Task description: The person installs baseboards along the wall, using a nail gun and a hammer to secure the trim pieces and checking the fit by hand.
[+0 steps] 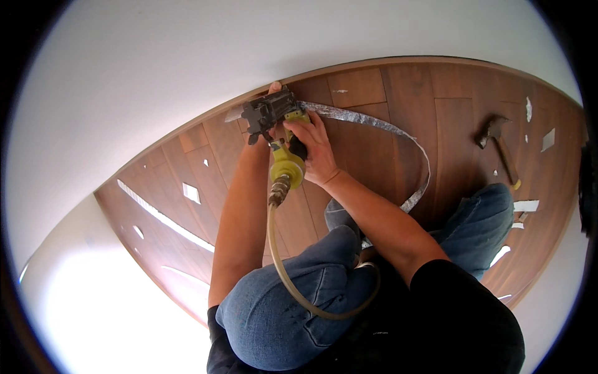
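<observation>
A yellow-green and black nail gun [288,163] is held upside down at the foot of the wall, its black head close to the wooden baseboard [218,111]. My right hand [314,146] is closed round its grip. Behind the tool lies my left hand [275,88], mostly hidden; only a fingertip shows, against the baseboard by the wall. A pale air hose [278,249] runs from the gun's metal coupling down over my left knee. From beside the gun's head, a crinkled silver strip [374,120] curves over the floor towards my knees.
A claw hammer [503,149] with a wooden handle lies on the brown plank floor [408,93] to the right. White scraps [191,193] and a long white strip [163,214] are scattered on the left. More pale pieces [526,206] lie beside my right knee. A white wall [299,31] rises ahead.
</observation>
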A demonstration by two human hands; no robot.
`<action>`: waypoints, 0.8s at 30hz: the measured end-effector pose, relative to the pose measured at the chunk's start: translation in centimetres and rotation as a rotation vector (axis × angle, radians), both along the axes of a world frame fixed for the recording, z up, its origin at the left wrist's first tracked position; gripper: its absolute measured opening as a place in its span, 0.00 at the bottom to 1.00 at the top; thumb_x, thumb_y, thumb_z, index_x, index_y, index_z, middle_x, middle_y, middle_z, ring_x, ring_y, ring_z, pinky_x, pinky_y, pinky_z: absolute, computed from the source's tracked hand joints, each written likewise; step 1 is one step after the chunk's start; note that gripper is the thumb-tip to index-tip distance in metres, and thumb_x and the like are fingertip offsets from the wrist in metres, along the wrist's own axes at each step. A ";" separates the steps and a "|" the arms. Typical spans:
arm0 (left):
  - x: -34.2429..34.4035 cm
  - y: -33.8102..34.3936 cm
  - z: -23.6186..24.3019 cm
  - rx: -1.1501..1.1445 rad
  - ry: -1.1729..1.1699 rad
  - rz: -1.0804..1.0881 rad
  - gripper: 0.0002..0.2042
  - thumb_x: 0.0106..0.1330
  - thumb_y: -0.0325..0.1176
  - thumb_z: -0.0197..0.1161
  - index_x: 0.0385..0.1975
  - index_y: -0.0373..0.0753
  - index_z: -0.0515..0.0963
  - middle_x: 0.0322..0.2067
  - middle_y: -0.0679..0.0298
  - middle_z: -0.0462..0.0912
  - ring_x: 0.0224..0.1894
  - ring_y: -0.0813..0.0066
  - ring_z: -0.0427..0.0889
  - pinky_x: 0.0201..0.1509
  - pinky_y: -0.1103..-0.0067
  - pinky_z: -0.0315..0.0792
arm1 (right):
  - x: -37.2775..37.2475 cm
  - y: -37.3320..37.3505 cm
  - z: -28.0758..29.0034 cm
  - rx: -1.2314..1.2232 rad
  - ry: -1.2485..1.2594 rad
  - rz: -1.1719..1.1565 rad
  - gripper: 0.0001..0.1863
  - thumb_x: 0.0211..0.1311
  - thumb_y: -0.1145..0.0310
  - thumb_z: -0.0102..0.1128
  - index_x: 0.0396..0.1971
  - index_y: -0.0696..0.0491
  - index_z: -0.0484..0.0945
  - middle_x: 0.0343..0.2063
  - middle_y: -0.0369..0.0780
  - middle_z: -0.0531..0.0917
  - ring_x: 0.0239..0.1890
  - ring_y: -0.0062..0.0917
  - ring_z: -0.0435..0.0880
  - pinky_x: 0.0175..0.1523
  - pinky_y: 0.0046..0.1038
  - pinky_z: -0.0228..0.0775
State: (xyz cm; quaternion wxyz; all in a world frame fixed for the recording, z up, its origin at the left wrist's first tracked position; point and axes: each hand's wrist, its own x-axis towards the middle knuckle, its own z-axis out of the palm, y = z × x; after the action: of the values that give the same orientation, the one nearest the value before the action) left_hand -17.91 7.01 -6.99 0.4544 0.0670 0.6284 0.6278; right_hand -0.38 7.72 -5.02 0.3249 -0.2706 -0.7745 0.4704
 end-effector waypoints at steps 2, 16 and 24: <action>0.3 0.5 -0.1 -0.073 0.093 0.049 0.13 0.67 0.45 0.73 0.33 0.43 0.82 0.27 0.72 0.82 0.27 0.81 0.79 0.30 0.81 0.75 | 0.0 0.1 -0.1 -0.010 0.013 -0.001 0.38 0.46 0.66 0.76 0.61 0.46 0.73 0.57 0.43 0.77 0.67 0.54 0.65 0.76 0.55 0.52; 0.5 -2.5 -0.8 0.175 0.070 -0.064 0.18 0.73 0.47 0.64 0.44 0.35 0.81 0.32 0.65 0.83 0.32 0.74 0.79 0.37 0.77 0.75 | 0.3 -0.4 0.8 -0.084 -0.031 0.070 0.41 0.50 0.71 0.72 0.68 0.47 0.67 0.68 0.44 0.69 0.74 0.54 0.56 0.80 0.51 0.46; 1.0 0.3 -0.4 -0.330 0.410 -0.061 0.22 0.73 0.50 0.62 0.41 0.32 0.83 0.30 0.63 0.83 0.30 0.72 0.79 0.39 0.76 0.75 | 12.2 5.5 3.4 -0.170 0.042 0.225 0.43 0.55 0.65 0.75 0.71 0.51 0.64 0.65 0.50 0.71 0.69 0.53 0.65 0.76 0.47 0.56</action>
State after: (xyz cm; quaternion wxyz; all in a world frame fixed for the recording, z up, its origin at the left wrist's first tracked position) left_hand -16.89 7.34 -7.36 0.3413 0.1368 0.7987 0.4763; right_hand 11.78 13.18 -1.65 0.2624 -0.1987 -0.7504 0.5733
